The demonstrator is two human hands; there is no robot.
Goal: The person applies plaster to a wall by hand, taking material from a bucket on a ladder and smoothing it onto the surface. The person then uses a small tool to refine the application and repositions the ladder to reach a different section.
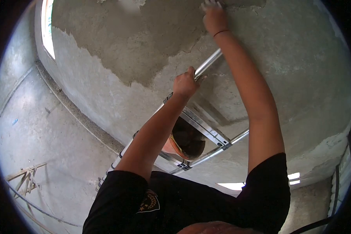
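Note:
My left hand (185, 83) is wrapped round the upper part of a metal ladder's side rail (209, 61). My right hand (214, 17) is raised against the wall near the top edge of the view. Its fingers look curled and closed, but what they hold, if anything, is hidden. Around and left of that hand, a darker patch of plaster (132, 46) with a ragged lower edge covers the wall (292, 85). Below my left hand, an orange bucket (170, 147) with dark contents shows between the ladder's rungs (206, 128).
The ladder leans close to the wall. On the floor (62, 132) at the lower left stands a wooden frame (27, 179), near a long dark hose or cable (43, 212). A bright window opening (47, 29) is at the upper left.

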